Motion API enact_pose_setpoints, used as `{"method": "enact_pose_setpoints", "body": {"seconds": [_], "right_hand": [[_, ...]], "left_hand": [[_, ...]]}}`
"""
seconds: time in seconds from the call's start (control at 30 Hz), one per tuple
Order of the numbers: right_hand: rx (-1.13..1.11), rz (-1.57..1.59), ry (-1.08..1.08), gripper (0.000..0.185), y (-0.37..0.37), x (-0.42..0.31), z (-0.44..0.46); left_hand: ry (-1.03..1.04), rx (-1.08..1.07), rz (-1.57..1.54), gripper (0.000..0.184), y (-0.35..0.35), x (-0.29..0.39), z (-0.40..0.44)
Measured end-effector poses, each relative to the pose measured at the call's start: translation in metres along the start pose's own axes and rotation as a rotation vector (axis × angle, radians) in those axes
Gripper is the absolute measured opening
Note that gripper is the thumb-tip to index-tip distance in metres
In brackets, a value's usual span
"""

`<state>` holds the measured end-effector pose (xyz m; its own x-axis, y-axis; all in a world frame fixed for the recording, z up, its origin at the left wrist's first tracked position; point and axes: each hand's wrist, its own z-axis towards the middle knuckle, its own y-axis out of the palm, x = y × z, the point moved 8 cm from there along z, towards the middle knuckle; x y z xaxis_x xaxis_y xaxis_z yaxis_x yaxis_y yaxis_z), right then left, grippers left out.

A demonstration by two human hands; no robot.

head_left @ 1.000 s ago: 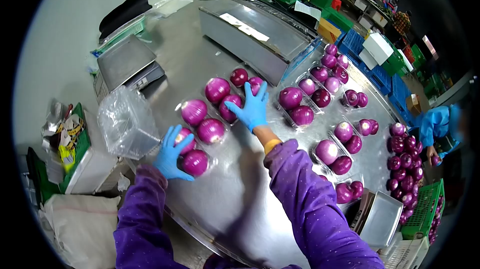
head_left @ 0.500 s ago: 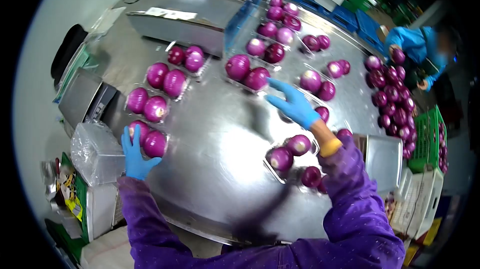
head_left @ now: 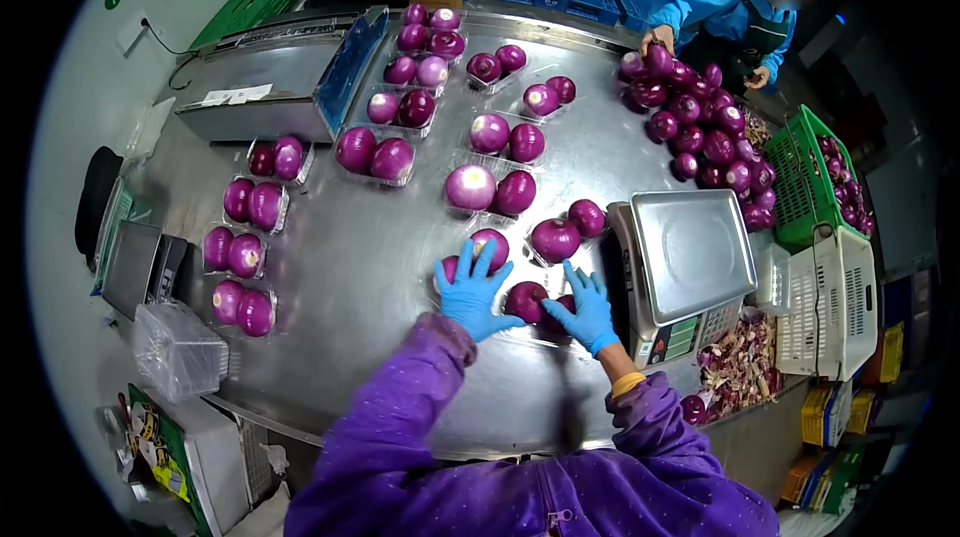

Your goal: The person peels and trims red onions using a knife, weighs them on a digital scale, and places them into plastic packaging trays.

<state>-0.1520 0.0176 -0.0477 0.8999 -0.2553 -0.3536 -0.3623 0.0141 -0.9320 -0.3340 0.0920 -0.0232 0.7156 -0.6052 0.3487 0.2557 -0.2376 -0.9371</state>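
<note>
My left hand (head_left: 472,295), in a blue glove, lies with spread fingers over a clear tray of two red onions. One onion (head_left: 489,248) shows above the fingers, the other is partly hidden behind them. My right hand (head_left: 588,315), also gloved, has its fingers stretched out and its thumb at another pair of onions nearer me. Of that pair, one onion (head_left: 526,302) shows well; the second is mostly covered by the hand. Just beyond, a further tray holds two onions (head_left: 556,240). Whether either hand presses on a tray rim cannot be made out.
A scale (head_left: 692,247) stands right of my right hand, beside onion skins (head_left: 742,362). Rows of trayed onions (head_left: 375,153) cover the steel table (head_left: 350,267). A co-worker (head_left: 715,12) handles an onion pile (head_left: 715,145) near a green crate (head_left: 800,187). Stacked clear trays (head_left: 178,347) stand left.
My view has turned right. My left hand has left the onion tray at the left and is now at the near-middle trays. My right hand has come back closer to me.
</note>
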Motion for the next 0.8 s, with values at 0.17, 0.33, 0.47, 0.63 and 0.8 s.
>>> {"method": "enact_pose_setpoints", "body": {"seconds": [0.17, 0.33, 0.47, 0.63, 0.8], "right_hand": [[-0.12, 0.244, -0.031, 0.094, 0.015, -0.041, -0.011], [-0.118, 0.639, -0.039, 0.093, 0.058, -0.092, -0.005], [-0.306, 1.05, 0.172, 0.085, 0.079, -0.131, 0.004], [-0.336, 0.778, -0.024, 0.079, 0.089, -0.155, 0.0], [-0.355, 0.446, -0.274, 0.064, 0.071, -0.145, -0.011]], "left_hand": [[0.102, -0.023, 0.079, 0.072, -0.012, -0.044, -0.018], [0.119, -0.144, 0.112, 0.064, -0.04, -0.103, -0.034], [0.07, -0.272, 0.202, 0.06, -0.061, -0.163, -0.033], [-0.055, -0.262, 0.263, 0.047, -0.083, -0.225, -0.003], [-0.181, -0.191, 0.267, 0.03, -0.092, -0.264, -0.004]]}}
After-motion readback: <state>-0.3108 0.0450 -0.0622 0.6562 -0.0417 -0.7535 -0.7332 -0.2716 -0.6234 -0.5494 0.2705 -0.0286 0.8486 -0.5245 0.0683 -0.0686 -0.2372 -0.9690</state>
